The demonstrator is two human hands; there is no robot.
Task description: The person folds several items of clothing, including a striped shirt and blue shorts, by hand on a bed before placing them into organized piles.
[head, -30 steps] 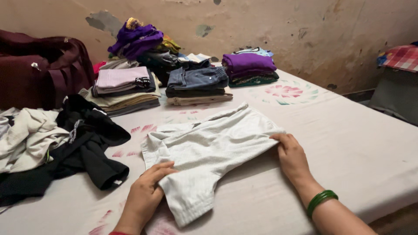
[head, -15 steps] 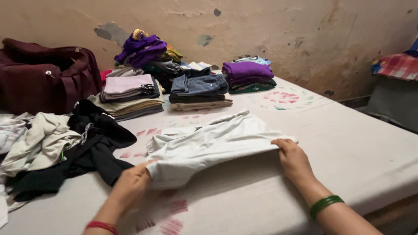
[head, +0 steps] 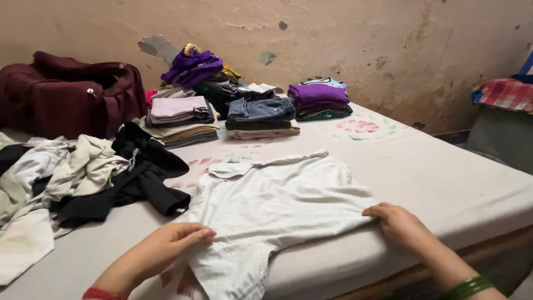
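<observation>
A white garment (head: 277, 200) lies spread on the bed sheet (head: 444, 178), one short sleeve hanging toward the near edge. My left hand (head: 161, 250) grips its lower left edge, fingers pointing right. My right hand (head: 400, 225) pinches the garment's right edge near the front of the bed. A green bangle (head: 469, 287) circles my right wrist, and a red band (head: 97, 293) circles my left one.
A loose heap of black and cream clothes (head: 83, 178) lies at the left. Folded stacks (head: 183, 116), jeans (head: 261, 111) and purple clothes (head: 317, 94) sit by the wall. A maroon bag (head: 72, 94) stands at the back left. A checked cloth (head: 508, 91) covers a box at the right.
Both hands have drawn the white garment toward the near edge and opened it out flatter. The right hand has dropped lower and the view has shifted.
</observation>
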